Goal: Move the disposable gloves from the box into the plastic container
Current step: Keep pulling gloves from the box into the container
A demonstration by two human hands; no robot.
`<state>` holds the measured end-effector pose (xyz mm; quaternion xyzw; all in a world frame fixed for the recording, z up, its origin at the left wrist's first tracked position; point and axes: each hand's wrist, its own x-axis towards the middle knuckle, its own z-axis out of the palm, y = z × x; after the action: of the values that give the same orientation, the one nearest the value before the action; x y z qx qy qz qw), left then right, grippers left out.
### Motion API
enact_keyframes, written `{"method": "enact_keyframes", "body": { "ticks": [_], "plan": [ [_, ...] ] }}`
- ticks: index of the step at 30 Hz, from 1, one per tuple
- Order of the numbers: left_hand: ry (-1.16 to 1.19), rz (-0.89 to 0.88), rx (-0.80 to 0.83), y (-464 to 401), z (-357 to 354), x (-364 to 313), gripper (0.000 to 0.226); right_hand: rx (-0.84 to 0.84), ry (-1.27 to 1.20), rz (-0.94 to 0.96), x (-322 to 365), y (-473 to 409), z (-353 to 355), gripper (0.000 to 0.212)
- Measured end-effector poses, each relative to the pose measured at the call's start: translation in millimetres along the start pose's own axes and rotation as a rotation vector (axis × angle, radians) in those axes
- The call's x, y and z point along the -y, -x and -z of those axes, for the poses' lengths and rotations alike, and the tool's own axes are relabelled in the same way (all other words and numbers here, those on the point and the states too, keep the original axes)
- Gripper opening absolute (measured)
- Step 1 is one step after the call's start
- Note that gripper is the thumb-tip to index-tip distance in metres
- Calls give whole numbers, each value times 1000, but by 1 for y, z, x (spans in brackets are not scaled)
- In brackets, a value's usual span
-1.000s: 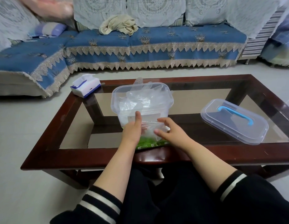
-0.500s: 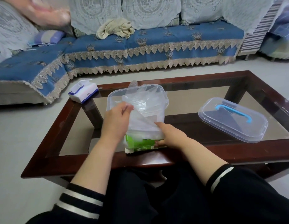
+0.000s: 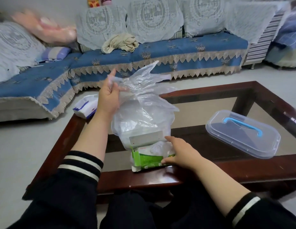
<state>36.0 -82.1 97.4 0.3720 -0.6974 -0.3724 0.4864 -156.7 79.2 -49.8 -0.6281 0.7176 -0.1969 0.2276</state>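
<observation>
The glass-topped, dark wood-framed surface (image 3: pixel 201 176) carries a green glove box (image 3: pixel 149 161), a clear plastic container (image 3: pixel 144 129), a blue-handled lid (image 3: pixel 243 134) and a tissue pack (image 3: pixel 86 107).

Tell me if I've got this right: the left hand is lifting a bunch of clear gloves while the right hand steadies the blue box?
Nearly. In the head view the box under the right hand is green, not blue. The left hand does lift the clear gloves.
</observation>
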Motion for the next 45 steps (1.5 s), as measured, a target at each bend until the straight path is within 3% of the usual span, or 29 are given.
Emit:
{"method": "enact_keyframes", "body": {
  "ticks": [5, 9, 13, 18, 25, 29, 34, 36, 38, 41, 45],
  "plan": [
    [-305, 175, 15, -7, -20, 37, 58, 26, 87, 28, -3, -3, -5, 98],
    [-767, 193, 130, -12, -27, 59, 49, 4, 120, 53, -2, -7, -8, 88],
    [-1102, 107, 199, -12, -31, 66, 20, -5, 128, 60, -3, -7, -12, 86],
    [-1460, 144, 392, -9, -36, 64, 26, -4, 158, 65, -3, -7, -13, 84],
    [-1618, 249, 647, -13, -37, 57, 40, 1, 168, 69, 3, -3, -11, 85],
    [-1768, 149, 658, -7, -42, 63, 44, 3, 180, 63, 8, 0, -10, 83],
    [-1758, -125, 470, -6, -45, 61, 48, 23, 186, 50, 11, 2, -9, 83],
    [-1673, -172, 425, -8, -47, 51, 36, 26, 184, 48, 12, 4, -8, 83],
    [-1447, -98, 425, -11, -48, 41, 18, 24, 173, 45, 12, 4, -8, 84],
    [-1025, 150, 478, -15, -48, 30, 29, 18, 158, 41, 11, 4, -8, 86],
    [-864, 205, 555, -6, -51, 31, 27, -23, 68, 33, 16, 7, -3, 86]
  ]
}}
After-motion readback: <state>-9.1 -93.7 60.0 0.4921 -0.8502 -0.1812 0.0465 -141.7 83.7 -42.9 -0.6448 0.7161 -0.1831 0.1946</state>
